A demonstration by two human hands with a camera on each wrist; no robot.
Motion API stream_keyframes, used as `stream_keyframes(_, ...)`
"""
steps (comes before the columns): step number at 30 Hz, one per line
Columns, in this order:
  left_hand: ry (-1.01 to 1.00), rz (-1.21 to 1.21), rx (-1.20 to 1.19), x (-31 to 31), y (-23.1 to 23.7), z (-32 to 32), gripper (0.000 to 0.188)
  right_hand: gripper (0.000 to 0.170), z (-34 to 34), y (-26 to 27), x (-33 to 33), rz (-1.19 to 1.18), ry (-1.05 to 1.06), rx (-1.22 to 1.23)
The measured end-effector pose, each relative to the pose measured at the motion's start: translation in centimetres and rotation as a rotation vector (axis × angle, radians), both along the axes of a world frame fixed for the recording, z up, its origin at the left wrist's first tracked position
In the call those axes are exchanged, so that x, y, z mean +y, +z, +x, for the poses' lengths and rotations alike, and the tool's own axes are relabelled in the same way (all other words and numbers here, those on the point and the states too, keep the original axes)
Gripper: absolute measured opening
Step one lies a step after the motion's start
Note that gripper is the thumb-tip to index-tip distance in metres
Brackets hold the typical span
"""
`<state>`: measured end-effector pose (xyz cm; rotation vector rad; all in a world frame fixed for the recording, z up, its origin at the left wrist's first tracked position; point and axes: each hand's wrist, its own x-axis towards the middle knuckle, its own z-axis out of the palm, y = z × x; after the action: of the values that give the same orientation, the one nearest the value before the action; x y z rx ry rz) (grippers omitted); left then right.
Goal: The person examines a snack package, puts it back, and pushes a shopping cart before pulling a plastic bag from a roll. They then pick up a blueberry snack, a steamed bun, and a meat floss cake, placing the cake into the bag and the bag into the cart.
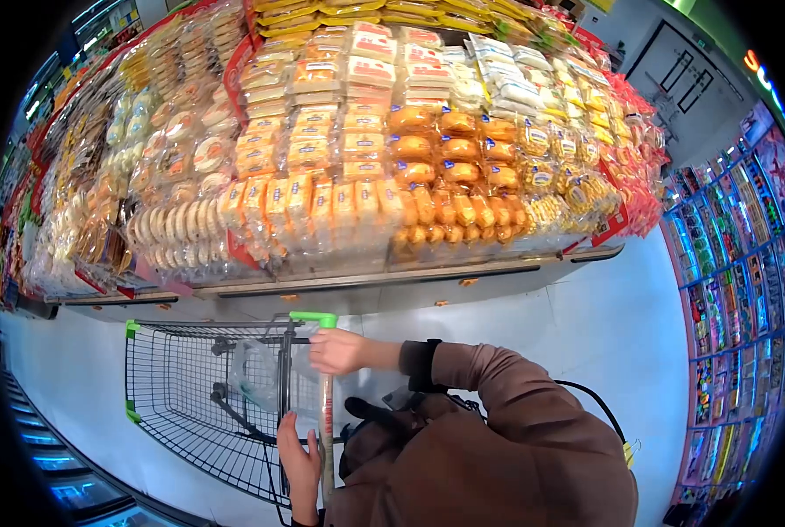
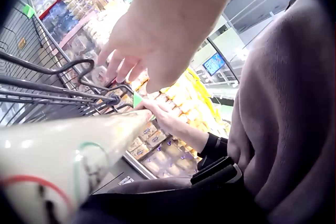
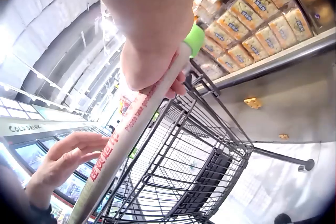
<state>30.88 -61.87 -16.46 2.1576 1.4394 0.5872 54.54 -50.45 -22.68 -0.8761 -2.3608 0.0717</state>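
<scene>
My right hand (image 1: 338, 351) grips the shopping cart's handle (image 1: 327, 413) close to its green end cap (image 1: 313, 317). In the right wrist view, the fingers of this right hand (image 3: 152, 69) curl round the white handle bar (image 3: 128, 132), which carries red printing. My left hand (image 1: 299, 461) is beside the handle's other end, its fingers extended and holding nothing. The left wrist view shows that left hand (image 2: 147, 50) raised over the bar with loosely bent fingers. The wire cart (image 1: 190, 386) stretches to the left, with a clear plastic bag (image 1: 256, 373) near its handle end.
A long display of packaged breads and cakes (image 1: 322, 158) runs just beyond the cart, above a low base with a ledge (image 1: 375, 285). Racks of small packets (image 1: 735, 290) stand at right. Glass-topped cold cases (image 1: 68, 465) are at lower left, over pale floor (image 1: 603, 351).
</scene>
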Motion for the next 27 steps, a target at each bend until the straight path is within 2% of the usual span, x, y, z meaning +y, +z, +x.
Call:
stream_keyframes(1,0.011,-0.016,0.006,0.1,0.2,0.9,0.042,0.020,0.5,-0.1,0.3,-0.129,0.083,-0.090)
stream_keyframes(4,0.062,-0.044,0.089,0.1,0.6,4.0,0.041,0.020,2.6,1.1,0.1,-0.023,0.143,-0.060)
stream_keyframes(5,0.090,-0.071,0.107,0.2,-0.1,4.7,0.041,0.023,3.2,0.9,0.2,-0.099,0.169,-0.099)
stream_keyframes(7,0.116,-0.086,0.183,0.4,-1.3,6.0,0.041,0.026,3.8,0.6,0.4,-0.074,0.217,0.013)
stream_keyframes(10,0.195,-0.185,0.120,0.9,-2.9,7.9,0.039,0.033,4.7,0.3,1.0,-0.063,0.263,0.071)
stream_keyframes(11,0.222,-0.048,0.106,0.8,-4.5,8.2,0.035,0.033,4.6,0.0,1.0,-0.071,0.262,0.078)
stream_keyframes(14,0.323,-0.079,0.313,1.2,-4.4,9.9,0.032,0.031,4.0,-1.1,1.1,-0.089,0.240,0.075)
stream_keyframes(15,0.347,-0.012,0.334,1.1,-4.2,10.7,0.028,0.031,4.1,-0.8,0.9,-0.097,0.233,0.059)
stream_keyframes(18,0.419,-0.021,0.360,1.3,-4.6,11.2,0.024,0.034,4.7,-0.6,0.8,-0.085,0.235,0.082)
stream_keyframes(22,0.512,0.101,0.476,1.2,-4.8,12.4,0.028,0.032,4.3,-1.5,0.9,-0.082,0.221,0.087)
stream_keyframes(27,0.495,0.182,0.507,1.5,-5.4,12.6,0.025,0.027,4.4,-1.4,1.2,-0.060,0.172,0.081)
